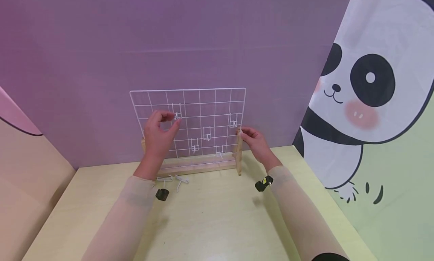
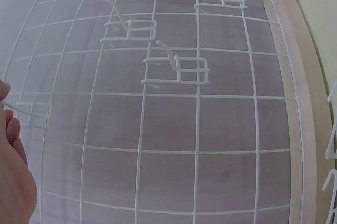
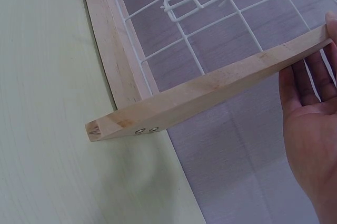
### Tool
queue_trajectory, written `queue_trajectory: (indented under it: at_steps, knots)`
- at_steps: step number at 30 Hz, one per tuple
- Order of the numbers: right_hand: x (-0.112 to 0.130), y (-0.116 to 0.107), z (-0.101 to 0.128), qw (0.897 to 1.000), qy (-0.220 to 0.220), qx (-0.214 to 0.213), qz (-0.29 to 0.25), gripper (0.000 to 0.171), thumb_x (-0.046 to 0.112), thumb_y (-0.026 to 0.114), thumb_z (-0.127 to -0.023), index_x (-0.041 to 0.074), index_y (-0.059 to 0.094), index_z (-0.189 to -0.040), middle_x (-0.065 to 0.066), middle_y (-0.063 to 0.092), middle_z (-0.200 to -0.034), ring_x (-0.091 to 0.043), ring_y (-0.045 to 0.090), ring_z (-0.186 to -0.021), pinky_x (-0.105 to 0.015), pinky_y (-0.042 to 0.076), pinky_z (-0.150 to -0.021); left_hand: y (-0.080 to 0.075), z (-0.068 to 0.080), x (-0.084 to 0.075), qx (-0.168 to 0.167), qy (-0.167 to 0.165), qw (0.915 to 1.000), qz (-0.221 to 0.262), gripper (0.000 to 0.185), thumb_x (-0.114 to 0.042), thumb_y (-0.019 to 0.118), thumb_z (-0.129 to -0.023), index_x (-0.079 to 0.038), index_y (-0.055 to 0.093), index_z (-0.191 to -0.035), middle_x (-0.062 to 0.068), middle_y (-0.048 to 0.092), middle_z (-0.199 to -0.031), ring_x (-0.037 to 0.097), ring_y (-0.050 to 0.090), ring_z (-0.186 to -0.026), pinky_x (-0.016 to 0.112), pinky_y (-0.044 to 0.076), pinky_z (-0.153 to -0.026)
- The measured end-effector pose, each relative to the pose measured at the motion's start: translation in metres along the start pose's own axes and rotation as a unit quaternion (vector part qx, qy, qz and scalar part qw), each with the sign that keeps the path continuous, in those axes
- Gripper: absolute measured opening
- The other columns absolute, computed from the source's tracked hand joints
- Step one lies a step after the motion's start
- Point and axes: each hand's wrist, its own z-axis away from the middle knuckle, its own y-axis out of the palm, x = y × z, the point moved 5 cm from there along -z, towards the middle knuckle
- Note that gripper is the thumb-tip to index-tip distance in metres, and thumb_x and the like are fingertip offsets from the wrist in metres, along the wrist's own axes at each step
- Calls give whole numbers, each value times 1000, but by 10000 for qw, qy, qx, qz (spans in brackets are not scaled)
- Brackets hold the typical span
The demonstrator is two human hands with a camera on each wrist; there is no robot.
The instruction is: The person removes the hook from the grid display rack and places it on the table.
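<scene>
Head view: pinching white wire hook (image 1: 178, 115) with left hand (image 1: 158, 137), at upper left of white wire grid (image 1: 200, 116). Gripping wooden side post (image 1: 239, 152) with right hand (image 1: 255, 143). With four more hooks (image 1: 207, 136) hung lower on grid, loose hooks (image 1: 182, 179) on table (image 1: 217, 219) in front of wooden base (image 1: 200, 170).

Left wrist view: holding hook's prong (image 2: 16, 108) between thumb (image 2: 3, 90) and fingers (image 2: 13, 130).

Right wrist view: gripping post near top, above two metal screw heads (image 3: 140, 131).

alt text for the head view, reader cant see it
A person's left hand pinches a white hook on a wire grid while the right hand holds its wooden stand. Four more hooks hang there; loose hooks lie on the table.
</scene>
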Motion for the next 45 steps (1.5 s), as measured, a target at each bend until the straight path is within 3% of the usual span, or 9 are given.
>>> queue_trajectory:
  at_steps: [6,12,19,25,28,33,38,41,45]
  knots:
    - [1,1,1,10000,-19,-26,-54,25,9,69,-109,0,73,-133,7,79,-114,-14,68,-115,-38,50,-116,0,-1,3,-40,51,10000,-21,20,-2,85,-96,6,73,-110,19,73,-107,30,67,-104,39,52,-96]
    - [3,1,3,10000,12,-59,-16,32,9,69,-110,-6,69,-138,-2,79,-122,-14,68,-117,-41,48,-119,0,-2,5,-118,136,9998,110,12,-2,84,-97,4,76,-104,17,75,-102,26,67,-100,36,53,-93]
    - [3,2,3,10000,-34,-67,-5,35,10,69,-110,-7,67,-140,-14,77,-130,-15,69,-118,-41,48,-120,-2,-3,8,-260,228,9992,176,8,1,84,-96,3,79,-102,16,77,-100,24,68,-97,20,50,-91]
    - [1,3,3,10000,-5,-73,22,34,11,69,-111,-6,67,-139,-16,75,-133,-14,69,-119,-40,47,-120,-4,-3,7,-336,264,9990,128,8,1,85,-95,3,81,-102,16,78,-101,24,68,-97,20,51,-91]
    - [1,3,3,10000,-7,-71,21,33,12,69,-110,-5,68,-139,-14,77,-131,-15,69,-119,-41,46,-121,-5,-2,7,-378,264,9988,136,7,0,85,-95,2,82,-101,16,79,-101,19,68,-97,20,50,-91]
    - [1,3,3,9999,-17,-95,38,25,12,70,-110,3,75,-132,2,79,-120,-14,69,-118,-42,47,-121,-6,-4,6,-549,352,9977,162,7,3,86,-94,3,82,-99,16,80,-98,13,66,-94,22,50,-88]
    - [1,3,3,9999,-70,-75,-1,19,11,70,-109,12,78,-126,5,80,-118,-14,69,-118,-39,48,-119,-7,-7,1,-771,645,9949,123,7,8,86,-91,7,80,-96,22,78,-96,26,68,-90,20,49,-87]
    - [1,3,3,9999,-77,-77,-16,19,9,70,-109,11,78,-126,3,80,-119,-13,69,-118,-39,48,-119,-7,-10,0,-834,799,9933,54,8,10,85,-90,9,79,-95,25,78,-96,36,69,-89,16,48,-88]
    - [1,4,3,10000,-25,-89,-28,21,9,70,-109,6,76,-129,4,80,-117,-13,69,-118,-42,46,-122,-10,-12,-1,-829,931,9922,-77,8,7,87,-91,7,80,-95,23,79,-96,36,72,-90,14,49,-89]
